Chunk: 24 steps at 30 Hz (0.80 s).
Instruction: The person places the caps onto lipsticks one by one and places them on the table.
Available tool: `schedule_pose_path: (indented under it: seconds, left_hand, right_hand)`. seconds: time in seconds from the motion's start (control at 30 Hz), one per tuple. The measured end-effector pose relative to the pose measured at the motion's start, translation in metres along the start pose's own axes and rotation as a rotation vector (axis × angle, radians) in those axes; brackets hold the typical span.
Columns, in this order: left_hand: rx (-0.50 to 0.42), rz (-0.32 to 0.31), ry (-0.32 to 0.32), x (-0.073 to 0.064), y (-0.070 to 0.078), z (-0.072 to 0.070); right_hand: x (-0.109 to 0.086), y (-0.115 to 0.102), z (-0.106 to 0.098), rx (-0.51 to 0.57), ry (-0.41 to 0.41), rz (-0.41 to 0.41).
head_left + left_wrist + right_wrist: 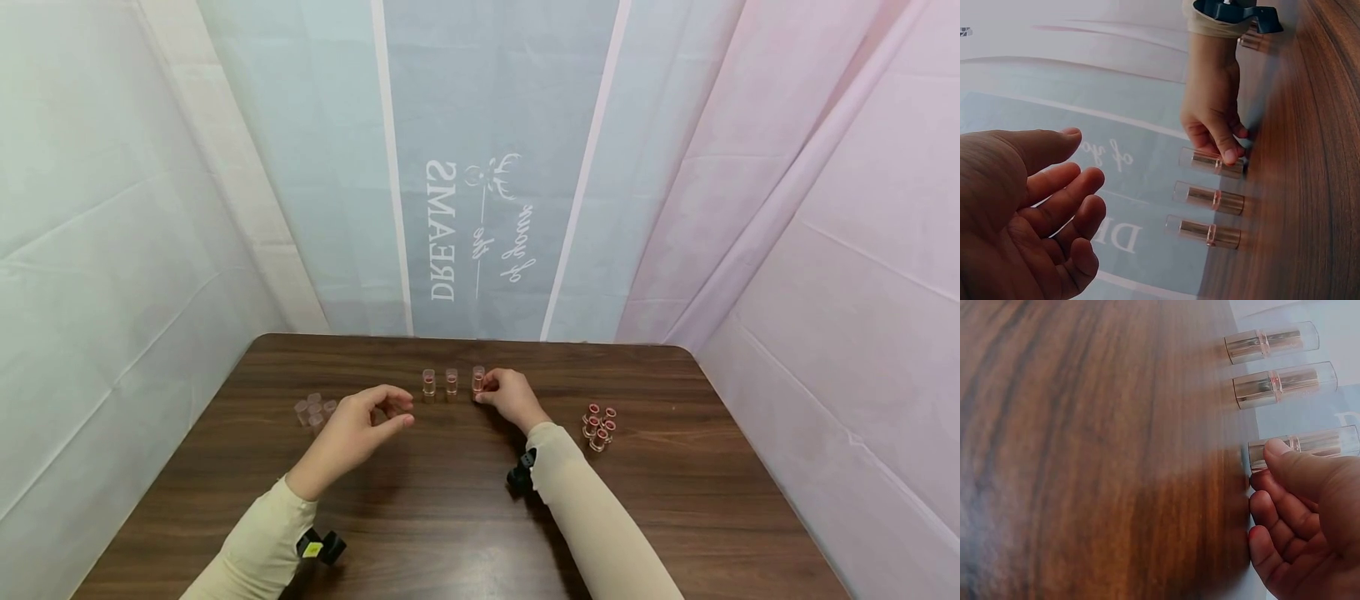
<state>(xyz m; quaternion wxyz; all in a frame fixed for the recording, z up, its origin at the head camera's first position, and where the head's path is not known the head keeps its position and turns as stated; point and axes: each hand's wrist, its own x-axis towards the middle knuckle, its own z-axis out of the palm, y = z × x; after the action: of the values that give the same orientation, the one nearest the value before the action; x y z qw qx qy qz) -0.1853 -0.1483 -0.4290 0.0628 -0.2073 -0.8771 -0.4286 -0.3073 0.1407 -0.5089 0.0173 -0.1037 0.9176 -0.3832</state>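
Three lipstick tubes with clear caps and rose-gold bases stand upright in a row at the back of the table. My right hand (pixel 516 397) pinches the rightmost lipstick tube (pixel 477 380) low down, between thumb and index finger. In the right wrist view the thumb lies across the base of this tube. The middle lipstick tube (pixel 452 382) and the left lipstick tube (pixel 429 382) stand apart from it, untouched. My left hand (pixel 358 423) hovers left of the row, fingers loosely bent and holding nothing.
Several clear caps (pixel 314 399) stand grouped at the left, partly behind my left hand. At the right, several uncapped lipstick bases (pixel 597 440) with red inside stand close together. The brown wooden table (pixel 450 517) ends at a fabric backdrop (pixel 487 100).
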Motion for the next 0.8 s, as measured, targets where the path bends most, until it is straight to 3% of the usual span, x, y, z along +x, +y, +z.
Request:
schedule_pose_path:
  seconds: [0.6, 0.8]
  left_hand:
    - [0.009, -0.004, -0.004, 0.0, 0.003, -0.003]
    - [0.001, -0.006, -0.003, -0.002, 0.007, -0.004]
  right_hand:
    - [-0.01, -0.005, -0.005, -0.029, 0.011, -0.031]
    - [-0.032, -0.026, -0.034, -0.04, 0.132, -0.108]
